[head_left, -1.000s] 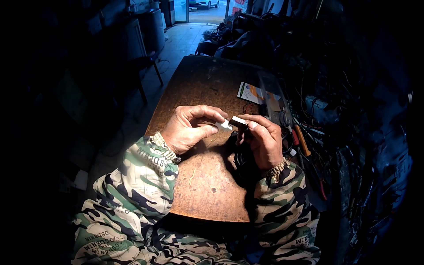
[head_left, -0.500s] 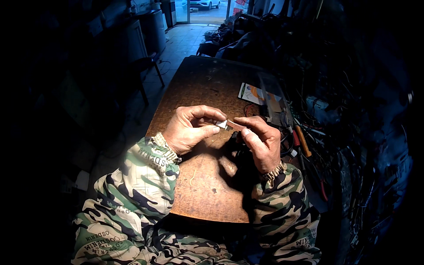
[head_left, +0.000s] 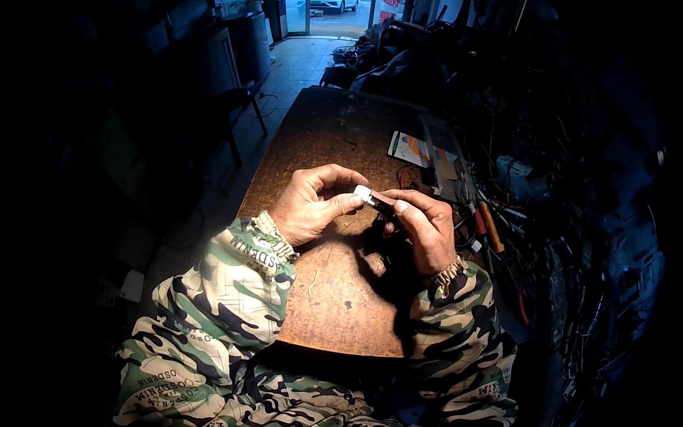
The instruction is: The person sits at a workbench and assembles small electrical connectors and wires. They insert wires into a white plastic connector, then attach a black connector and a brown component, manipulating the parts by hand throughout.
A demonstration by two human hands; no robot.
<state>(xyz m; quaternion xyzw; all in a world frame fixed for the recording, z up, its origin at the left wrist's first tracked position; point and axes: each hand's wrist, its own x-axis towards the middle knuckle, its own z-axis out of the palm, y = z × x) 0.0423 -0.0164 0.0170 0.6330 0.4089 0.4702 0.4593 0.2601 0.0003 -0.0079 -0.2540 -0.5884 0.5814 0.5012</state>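
Over the worn wooden table [head_left: 327, 292], my left hand [head_left: 320, 199] pinches a small white plastic piece [head_left: 363, 193] between thumb and fingers. My right hand [head_left: 420, 220] is closed on a small dark reddish-brown strip-like piece [head_left: 380, 199], whose left end meets the white piece, though I cannot tell whether they are joined. A pale thin curved bit [head_left: 313, 283] lies on the table below my hands. Both forearms wear camouflage sleeves.
A card [head_left: 409, 146] and a clear strip [head_left: 434, 133] lie at the table's back right. Tools with orange [head_left: 491, 224] and red [head_left: 477, 220] handles lie among dense wires on the right. A dark chair [head_left: 242, 107] stands at left; a glass doorway [head_left: 331, 18] is beyond.
My hands have shifted slightly. The white piece has turned upward in my left fingers, and the brown piece is angled against it. The right piece's pale face no longer shows.
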